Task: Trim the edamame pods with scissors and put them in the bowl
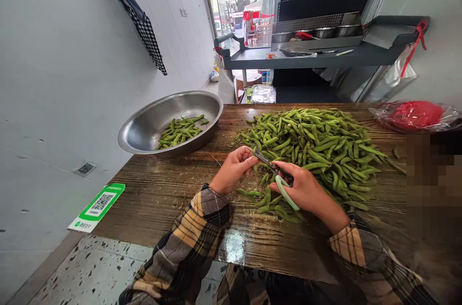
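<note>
My right hand (pixel 301 187) is closed round a pair of scissors (pixel 286 193) with pale green handles, its dark blades pointing left. At the blade tips my left hand (pixel 236 166) pinches a green soybean pod (pixel 256 167), mostly hidden by my fingers. Just beyond both hands lies a big heap of green soybean pods (pixel 321 139) on the dark wooden table (pixel 159 204). A smaller cluster of pods (pixel 269 201) lies below the scissors, nearer to me. To the left stands a wide metal basin (pixel 135 127) with some pods (pixel 180 131) in its bottom.
A green QR code sign (pixel 101 206) lies at the table's left edge. A red item in clear plastic (pixel 417 115) sits at the back right. Behind the table stands a grey cart (pixel 306 60) with metal containers (pixel 325 32). A white wall (pixel 72 79) rises at the left.
</note>
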The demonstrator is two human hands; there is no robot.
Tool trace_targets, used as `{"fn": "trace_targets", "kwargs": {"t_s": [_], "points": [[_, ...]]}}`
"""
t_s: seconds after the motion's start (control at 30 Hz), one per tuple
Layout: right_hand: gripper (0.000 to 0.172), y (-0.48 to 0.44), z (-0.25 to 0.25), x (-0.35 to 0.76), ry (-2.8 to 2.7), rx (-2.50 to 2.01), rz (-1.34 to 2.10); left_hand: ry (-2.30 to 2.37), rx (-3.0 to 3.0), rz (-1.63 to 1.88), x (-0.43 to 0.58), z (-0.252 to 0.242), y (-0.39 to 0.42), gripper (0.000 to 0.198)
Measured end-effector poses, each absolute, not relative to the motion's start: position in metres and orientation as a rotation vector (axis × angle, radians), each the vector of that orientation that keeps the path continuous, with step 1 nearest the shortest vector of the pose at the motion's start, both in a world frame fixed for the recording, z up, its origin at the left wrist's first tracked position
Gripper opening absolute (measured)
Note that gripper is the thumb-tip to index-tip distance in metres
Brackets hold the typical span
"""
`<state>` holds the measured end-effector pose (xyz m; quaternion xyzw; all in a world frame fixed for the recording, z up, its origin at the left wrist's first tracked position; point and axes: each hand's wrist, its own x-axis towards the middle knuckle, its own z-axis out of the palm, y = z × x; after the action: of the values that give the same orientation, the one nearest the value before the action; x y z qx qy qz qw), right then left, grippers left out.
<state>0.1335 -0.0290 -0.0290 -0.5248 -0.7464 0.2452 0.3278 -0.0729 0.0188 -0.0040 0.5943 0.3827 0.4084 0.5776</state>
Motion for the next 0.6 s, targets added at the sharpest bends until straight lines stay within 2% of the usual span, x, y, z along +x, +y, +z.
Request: {"fn": "trace_targets", "kwargs": {"t_s": [0.27,0.6], "points": [[0.056,-0.0297,-0.0288,0.1309,-1.972,-1.348,0.662,0.996,1.686,0.952,-0.0702,-0.0073,0.0182,0.023],[0.047,-0.0283,-0.0306,0.1337,-1.973,-1.325,0.685,1.023,1.671,0.973,-0.0713,-0.0055,0.0186,0.026]]}}
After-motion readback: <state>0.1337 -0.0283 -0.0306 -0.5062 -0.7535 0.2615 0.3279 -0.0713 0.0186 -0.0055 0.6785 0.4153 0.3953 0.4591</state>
